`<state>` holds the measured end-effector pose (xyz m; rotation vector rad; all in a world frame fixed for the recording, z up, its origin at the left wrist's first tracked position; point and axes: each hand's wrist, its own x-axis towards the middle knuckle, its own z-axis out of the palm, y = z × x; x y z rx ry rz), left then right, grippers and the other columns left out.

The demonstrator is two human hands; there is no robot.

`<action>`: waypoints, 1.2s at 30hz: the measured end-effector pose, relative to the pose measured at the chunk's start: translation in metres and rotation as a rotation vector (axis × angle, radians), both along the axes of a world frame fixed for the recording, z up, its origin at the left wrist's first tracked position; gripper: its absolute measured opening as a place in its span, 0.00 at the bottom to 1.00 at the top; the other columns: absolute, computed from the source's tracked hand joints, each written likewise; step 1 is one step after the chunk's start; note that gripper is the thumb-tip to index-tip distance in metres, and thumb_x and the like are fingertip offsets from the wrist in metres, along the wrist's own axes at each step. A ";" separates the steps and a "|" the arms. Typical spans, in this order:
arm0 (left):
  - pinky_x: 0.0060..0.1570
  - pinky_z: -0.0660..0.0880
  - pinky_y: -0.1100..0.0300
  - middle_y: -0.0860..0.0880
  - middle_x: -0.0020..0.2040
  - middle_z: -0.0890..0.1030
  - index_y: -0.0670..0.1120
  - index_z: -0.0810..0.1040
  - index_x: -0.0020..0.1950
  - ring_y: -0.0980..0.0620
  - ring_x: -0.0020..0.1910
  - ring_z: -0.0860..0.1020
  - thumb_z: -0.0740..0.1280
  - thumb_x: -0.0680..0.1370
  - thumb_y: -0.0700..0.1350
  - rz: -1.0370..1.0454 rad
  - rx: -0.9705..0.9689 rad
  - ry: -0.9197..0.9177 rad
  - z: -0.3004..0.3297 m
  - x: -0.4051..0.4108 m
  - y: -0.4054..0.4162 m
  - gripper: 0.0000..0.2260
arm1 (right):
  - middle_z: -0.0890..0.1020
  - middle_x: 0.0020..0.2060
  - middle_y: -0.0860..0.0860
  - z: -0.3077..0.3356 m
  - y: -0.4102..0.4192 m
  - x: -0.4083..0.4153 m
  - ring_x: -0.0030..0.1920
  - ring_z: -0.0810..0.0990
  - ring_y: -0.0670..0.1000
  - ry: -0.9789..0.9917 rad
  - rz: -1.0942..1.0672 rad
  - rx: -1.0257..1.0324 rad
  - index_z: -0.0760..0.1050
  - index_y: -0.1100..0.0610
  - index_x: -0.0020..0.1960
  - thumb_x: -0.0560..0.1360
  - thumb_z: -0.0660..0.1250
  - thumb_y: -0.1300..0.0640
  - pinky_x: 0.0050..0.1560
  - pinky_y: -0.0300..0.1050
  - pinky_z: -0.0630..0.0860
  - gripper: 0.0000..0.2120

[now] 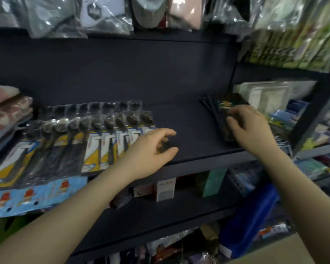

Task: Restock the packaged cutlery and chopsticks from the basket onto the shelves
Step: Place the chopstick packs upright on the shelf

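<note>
A row of packaged spoons [103, 136] on yellow and white cards lies across the left half of the dark shelf [191, 130]. My left hand [149, 149] hovers just right of that row, fingers loosely curled, holding nothing I can make out. Dark chopstick packs [220, 107] with a green and gold label lie at the shelf's right end. My right hand [250, 126] rests on them, its fingers curled over the top pack. The blue basket [251, 216] sits low on the right, partly hidden by my right forearm.
Blue cards with red figures [32, 195] hang over the shelf edge at the lower left. Small boxes [165, 189] stand on the shelf below. Bagged goods fill the top shelf and the right-hand shelving [293, 44]. Folded pink cloths [6, 111] sit at far left.
</note>
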<state>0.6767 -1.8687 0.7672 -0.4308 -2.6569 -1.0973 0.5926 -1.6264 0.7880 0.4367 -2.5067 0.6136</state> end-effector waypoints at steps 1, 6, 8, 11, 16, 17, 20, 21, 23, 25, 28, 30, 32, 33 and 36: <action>0.57 0.70 0.66 0.54 0.60 0.74 0.49 0.70 0.64 0.58 0.58 0.73 0.65 0.75 0.46 -0.030 0.069 -0.056 0.002 -0.011 0.015 0.17 | 0.78 0.53 0.63 0.004 0.021 -0.009 0.56 0.76 0.63 -0.051 -0.052 0.009 0.75 0.64 0.57 0.77 0.60 0.52 0.54 0.50 0.70 0.17; 0.63 0.70 0.55 0.54 0.62 0.71 0.49 0.63 0.69 0.54 0.60 0.73 0.64 0.75 0.51 0.002 0.232 -0.290 0.008 -0.073 0.084 0.24 | 0.77 0.60 0.63 0.011 0.079 -0.040 0.59 0.75 0.61 -0.456 -0.090 0.114 0.69 0.63 0.65 0.77 0.60 0.45 0.56 0.50 0.71 0.25; 0.64 0.69 0.53 0.52 0.63 0.72 0.47 0.62 0.71 0.52 0.60 0.73 0.64 0.75 0.54 0.073 0.339 -0.403 0.007 -0.097 0.108 0.27 | 0.74 0.65 0.59 0.013 0.085 -0.046 0.62 0.74 0.59 -0.534 -0.024 0.113 0.63 0.59 0.70 0.76 0.61 0.42 0.56 0.47 0.70 0.30; 0.62 0.72 0.53 0.43 0.63 0.75 0.40 0.67 0.67 0.48 0.58 0.75 0.65 0.74 0.53 0.129 0.653 -0.551 0.007 -0.124 0.134 0.26 | 0.72 0.67 0.57 0.016 0.086 -0.049 0.64 0.73 0.57 -0.503 0.059 0.153 0.59 0.58 0.73 0.75 0.61 0.42 0.55 0.43 0.69 0.33; 0.58 0.75 0.48 0.41 0.55 0.80 0.39 0.75 0.59 0.43 0.52 0.80 0.73 0.67 0.55 0.329 0.811 -0.559 0.002 -0.134 0.146 0.27 | 0.69 0.70 0.54 0.016 0.101 -0.059 0.68 0.69 0.54 -0.550 0.234 0.150 0.60 0.54 0.73 0.76 0.56 0.39 0.64 0.45 0.66 0.31; 0.57 0.75 0.48 0.41 0.53 0.81 0.39 0.76 0.56 0.42 0.52 0.80 0.72 0.68 0.53 0.346 0.804 -0.550 0.002 -0.132 0.147 0.23 | 0.69 0.70 0.55 0.019 0.104 -0.064 0.68 0.69 0.55 -0.581 0.223 0.071 0.62 0.55 0.73 0.78 0.54 0.40 0.63 0.45 0.65 0.29; 0.52 0.78 0.50 0.41 0.49 0.82 0.39 0.78 0.53 0.43 0.47 0.81 0.70 0.72 0.49 0.375 0.813 -0.542 0.003 -0.129 0.148 0.16 | 0.66 0.72 0.59 0.021 0.107 -0.082 0.70 0.66 0.58 -0.689 0.077 0.002 0.59 0.61 0.73 0.80 0.47 0.41 0.63 0.46 0.64 0.31; 0.47 0.79 0.53 0.42 0.47 0.82 0.39 0.78 0.52 0.45 0.44 0.81 0.70 0.73 0.48 0.377 0.823 -0.540 0.005 -0.128 0.149 0.15 | 0.63 0.73 0.59 0.019 0.105 -0.085 0.71 0.64 0.59 -0.731 0.044 0.002 0.57 0.62 0.74 0.80 0.46 0.40 0.65 0.47 0.63 0.32; 0.35 0.80 0.59 0.44 0.41 0.82 0.40 0.78 0.49 0.49 0.36 0.81 0.69 0.73 0.47 0.377 0.849 -0.546 0.007 -0.128 0.150 0.10 | 0.63 0.73 0.59 0.012 0.101 -0.090 0.71 0.65 0.60 -0.754 0.024 -0.016 0.56 0.63 0.74 0.79 0.45 0.39 0.66 0.48 0.64 0.34; 0.30 0.79 0.61 0.45 0.36 0.83 0.41 0.79 0.44 0.51 0.31 0.81 0.68 0.74 0.45 0.379 0.872 -0.556 0.007 -0.128 0.149 0.07 | 0.67 0.71 0.60 0.005 0.098 -0.091 0.67 0.69 0.60 -0.722 0.024 -0.053 0.58 0.63 0.73 0.79 0.46 0.39 0.63 0.49 0.67 0.33; 0.30 0.80 0.60 0.47 0.30 0.83 0.41 0.78 0.40 0.51 0.29 0.82 0.66 0.76 0.44 0.359 0.865 -0.559 0.009 -0.127 0.149 0.08 | 0.67 0.71 0.57 0.000 0.093 -0.092 0.68 0.68 0.58 -0.735 0.097 -0.216 0.60 0.61 0.73 0.79 0.48 0.39 0.60 0.46 0.66 0.32; 0.30 0.79 0.61 0.47 0.30 0.82 0.41 0.77 0.40 0.52 0.30 0.81 0.64 0.76 0.44 0.333 0.851 -0.559 0.013 -0.125 0.152 0.09 | 0.67 0.71 0.55 0.001 0.088 -0.093 0.69 0.66 0.57 -0.843 0.122 -0.425 0.59 0.60 0.74 0.79 0.50 0.41 0.57 0.44 0.64 0.30; 0.32 0.80 0.60 0.47 0.33 0.82 0.41 0.77 0.40 0.51 0.33 0.81 0.64 0.77 0.43 0.324 0.825 -0.554 0.017 -0.123 0.156 0.08 | 0.64 0.73 0.54 0.005 0.080 -0.094 0.71 0.64 0.57 -0.931 0.125 -0.607 0.57 0.58 0.75 0.79 0.53 0.41 0.64 0.47 0.65 0.30; 0.35 0.79 0.60 0.46 0.35 0.82 0.41 0.77 0.42 0.51 0.35 0.81 0.65 0.76 0.43 0.314 0.807 -0.552 0.020 -0.121 0.160 0.07 | 0.66 0.72 0.54 0.008 0.078 -0.094 0.70 0.67 0.58 -0.970 0.134 -0.691 0.58 0.57 0.74 0.78 0.56 0.42 0.66 0.49 0.67 0.30; 0.43 0.77 0.59 0.45 0.45 0.82 0.43 0.77 0.45 0.50 0.43 0.80 0.67 0.75 0.43 0.296 0.701 -0.543 0.027 -0.119 0.175 0.04 | 0.79 0.59 0.58 0.014 0.079 -0.095 0.55 0.80 0.59 -1.055 0.185 -0.825 0.67 0.58 0.67 0.76 0.63 0.48 0.53 0.57 0.79 0.23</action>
